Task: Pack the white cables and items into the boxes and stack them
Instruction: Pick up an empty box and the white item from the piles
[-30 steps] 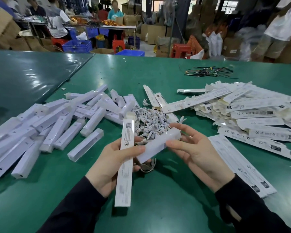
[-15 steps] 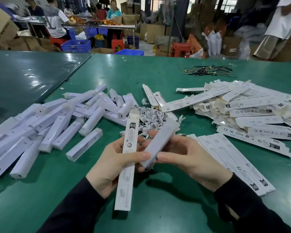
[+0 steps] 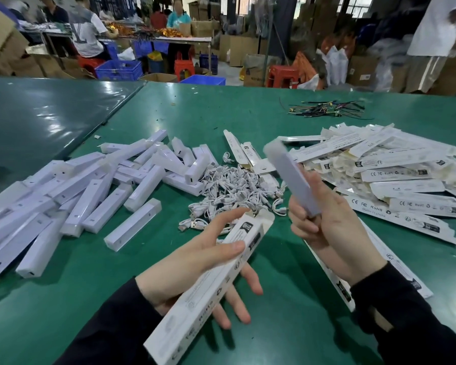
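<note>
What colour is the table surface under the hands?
Dark green; the table shows plainly in the head view, the only view here.

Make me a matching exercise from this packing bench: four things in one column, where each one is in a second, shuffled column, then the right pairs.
Things:
1. long white printed carton with open end flaps
2. plain white plastic bar
3. heap of coiled white cables
4. bundle of dark thin wires

Places:
A. lying far back on the green table, toward the right
B. held in the left hand
C. piled on the table between the two white stacks
D. gripped in the right hand, tilted up

Pairs: 1-B, 2-D, 3-C, 4-A
</note>
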The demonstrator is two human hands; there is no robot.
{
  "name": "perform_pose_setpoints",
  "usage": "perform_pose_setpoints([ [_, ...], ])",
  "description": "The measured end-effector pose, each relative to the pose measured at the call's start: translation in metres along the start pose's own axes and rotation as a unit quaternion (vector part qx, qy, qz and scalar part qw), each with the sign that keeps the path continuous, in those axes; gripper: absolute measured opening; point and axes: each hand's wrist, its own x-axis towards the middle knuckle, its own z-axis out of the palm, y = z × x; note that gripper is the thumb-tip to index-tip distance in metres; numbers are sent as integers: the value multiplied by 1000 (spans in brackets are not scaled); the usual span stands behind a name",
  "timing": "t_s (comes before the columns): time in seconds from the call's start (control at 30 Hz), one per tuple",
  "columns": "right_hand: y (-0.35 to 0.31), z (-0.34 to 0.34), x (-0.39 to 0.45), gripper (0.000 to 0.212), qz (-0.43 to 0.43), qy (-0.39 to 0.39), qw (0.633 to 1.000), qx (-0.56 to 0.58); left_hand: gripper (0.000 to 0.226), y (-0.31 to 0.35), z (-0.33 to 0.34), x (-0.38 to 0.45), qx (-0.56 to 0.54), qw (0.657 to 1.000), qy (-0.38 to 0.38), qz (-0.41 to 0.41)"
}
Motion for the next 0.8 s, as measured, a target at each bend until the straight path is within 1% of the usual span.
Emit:
perform_pose_setpoints([
  [0.07, 1, 3, 0, 33, 15, 19, 1000, 8, 41, 2, 0, 0, 16, 999, -29, 5],
  [0.13, 1, 6, -1, 27, 18, 26, 999, 29, 46, 3, 0, -1, 23, 999, -42, 7],
  [0.23, -1, 8, -3, 18, 4, 18, 1000, -17, 61, 2, -2, -1, 32, 998, -44, 16],
  [0.3, -1, 9, -3, 19, -3, 14, 999, -37, 67, 1, -2, 0, 49, 998, -43, 27],
  [0.4, -1, 13, -5, 22, -5, -11, 1000, -15, 59, -2, -2, 0, 76, 996, -4, 56],
  [0.47, 1, 16, -6, 18, -12, -31, 999, -11, 55, -4, -2, 0, 66, 996, 18, 58],
  [0.53, 4, 19, -7, 14, -30, -43, 998, -25, 54, -6, -2, -1, 55, 996, 35, 61],
  [0.63, 10, 20, -6, 20, -49, -63, 995, -57, 52, -9, -3, -1, 45, 996, 52, 59],
  [0.7, 11, 19, -6, 20, -51, -61, 993, -88, 47, -11, -1, 0, 38, 996, 58, 57],
  [0.8, 9, 16, -6, 27, -41, -59, 991, -117, 40, -12, 0, 0, 31, 995, 69, 63],
])
